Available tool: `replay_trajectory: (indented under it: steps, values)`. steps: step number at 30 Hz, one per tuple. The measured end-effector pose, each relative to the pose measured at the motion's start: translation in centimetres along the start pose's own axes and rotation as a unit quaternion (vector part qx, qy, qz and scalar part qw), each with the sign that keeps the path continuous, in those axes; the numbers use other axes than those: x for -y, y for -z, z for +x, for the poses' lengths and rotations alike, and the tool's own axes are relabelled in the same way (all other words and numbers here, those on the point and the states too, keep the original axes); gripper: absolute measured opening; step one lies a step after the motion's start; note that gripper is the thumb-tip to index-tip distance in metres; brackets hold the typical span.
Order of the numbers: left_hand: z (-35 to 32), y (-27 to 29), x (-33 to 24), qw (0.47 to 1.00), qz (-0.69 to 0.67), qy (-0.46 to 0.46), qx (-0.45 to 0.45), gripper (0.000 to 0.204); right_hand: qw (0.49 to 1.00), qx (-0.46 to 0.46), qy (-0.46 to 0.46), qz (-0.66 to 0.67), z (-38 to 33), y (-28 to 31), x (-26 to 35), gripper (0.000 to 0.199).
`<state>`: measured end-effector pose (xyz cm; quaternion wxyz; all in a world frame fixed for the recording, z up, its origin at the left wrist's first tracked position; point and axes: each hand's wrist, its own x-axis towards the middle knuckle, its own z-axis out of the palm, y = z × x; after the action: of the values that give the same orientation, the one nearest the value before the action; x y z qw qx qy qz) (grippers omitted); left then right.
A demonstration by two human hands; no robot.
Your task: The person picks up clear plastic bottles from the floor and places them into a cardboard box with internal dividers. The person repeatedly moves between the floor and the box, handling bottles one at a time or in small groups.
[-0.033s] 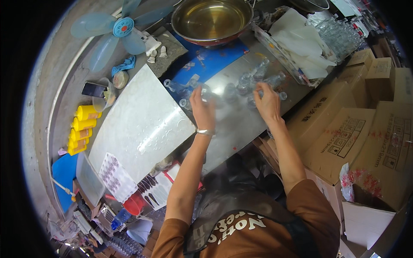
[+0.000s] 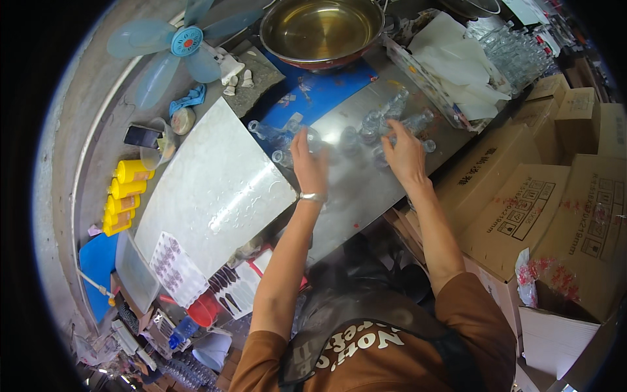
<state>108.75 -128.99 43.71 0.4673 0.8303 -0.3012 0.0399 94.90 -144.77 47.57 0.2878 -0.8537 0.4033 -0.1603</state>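
Several small clear glass bottles point(image 2: 382, 121) lie scattered on a shiny metal sheet point(image 2: 353, 189) in front of me. My left hand point(image 2: 308, 163), a bracelet on its wrist, is held flat with fingers extended, its tips among the bottles on the left point(image 2: 277, 140). My right hand point(image 2: 405, 153) is spread palm down over the bottles on the right, fingertips touching them. Neither hand is closed around a bottle. Both forearms come in from the lower edge, in brown sleeves.
A wet white board point(image 2: 215, 189) lies left of the sheet. A large metal basin point(image 2: 320, 29) and a blue fan point(image 2: 179, 42) stand behind, yellow containers point(image 2: 124, 196) at far left. A tray with white paper point(image 2: 450, 65) and stacked cardboard boxes point(image 2: 522, 196) fill the right.
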Motion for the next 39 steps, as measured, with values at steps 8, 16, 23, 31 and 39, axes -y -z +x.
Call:
replay_trajectory:
  steps: [8,16,23,31,39]
  values:
    - [-0.9,-0.2,-0.7,0.987,0.022,0.011,0.157,0.043,0.982,0.155,-0.025,-0.103,3.9,-0.9,2.3,0.039]
    - [0.7,-3.2,-4.8,0.948,0.12,0.071,0.285,0.036,0.985,0.142,-0.035,-0.093,2.6,-0.3,1.9,0.034]
    - [-2.1,0.3,-3.5,0.954,0.09,0.085,0.274,0.036,0.994,0.057,0.01,-0.096,-0.9,-1.6,-1.3,0.028]
    - [-17.8,21.0,-5.3,0.992,-0.034,0.088,0.088,0.034,0.998,0.042,0.049,0.001,-12.0,2.5,4.0,0.028]
    - [-46.7,40.3,-6.0,0.952,0.095,0.262,-0.127,0.04,0.95,0.152,0.273,0.008,-29.2,2.8,19.0,0.023]
